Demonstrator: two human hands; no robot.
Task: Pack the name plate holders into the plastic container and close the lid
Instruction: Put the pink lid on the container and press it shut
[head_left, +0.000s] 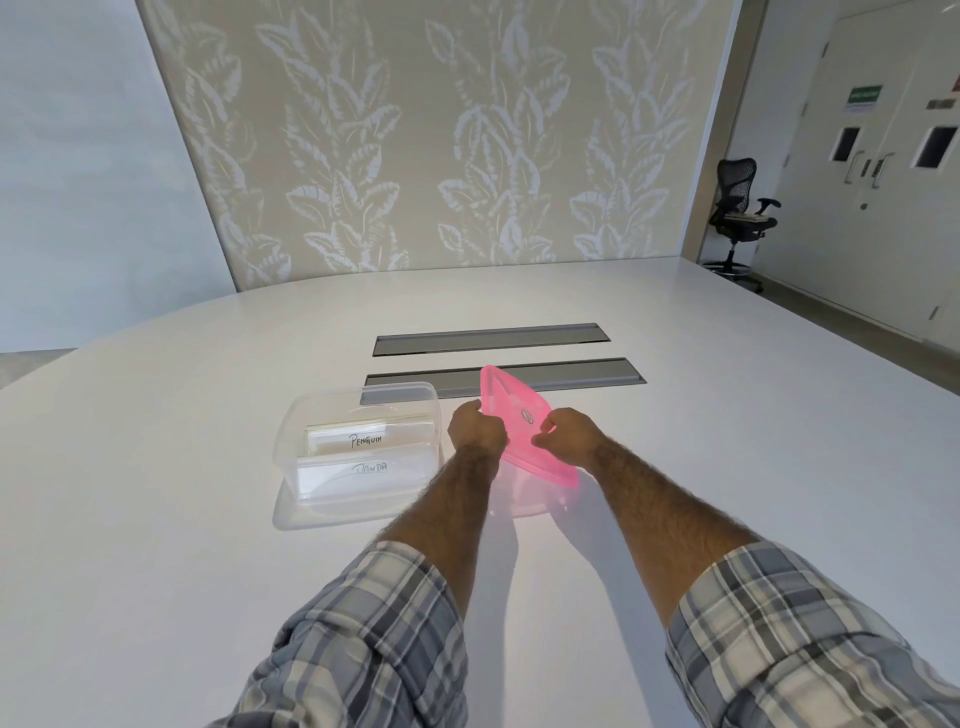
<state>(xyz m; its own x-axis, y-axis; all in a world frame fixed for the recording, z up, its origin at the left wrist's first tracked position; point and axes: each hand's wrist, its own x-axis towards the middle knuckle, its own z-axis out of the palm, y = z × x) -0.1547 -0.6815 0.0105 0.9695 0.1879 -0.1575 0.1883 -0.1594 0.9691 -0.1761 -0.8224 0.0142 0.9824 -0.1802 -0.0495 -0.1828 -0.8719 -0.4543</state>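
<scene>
White conference table (156, 467), patterned leaf wall behind.

Item 1: the clear plastic container (289, 447) stands open on the table, left of centre. Two name plate holders lie inside it, set crosswise to me: "PENGUIN" (363, 440) at the back and "PANDA" (370, 468) in front.

Item 2: the pink lid (511, 402) is off the container, just to its right, tipped up on edge. Its long axis runs away from me, from near right to far left. I cannot tell whether its lower edge touches the table.

Item 3: my left hand (475, 428) grips the lid's left edge with curled fingers, and my right hand (569, 434) pinches its right side. Both forearms reach straight forward, and the left hand is the nearer to the container, close beside its right wall.

Assessment: packing appears complete. The container lies left of the lid, so the lid must travel left, flatten, and probably turn to match the rim.

Two grey cable slots (491, 339) lie beyond.
</scene>
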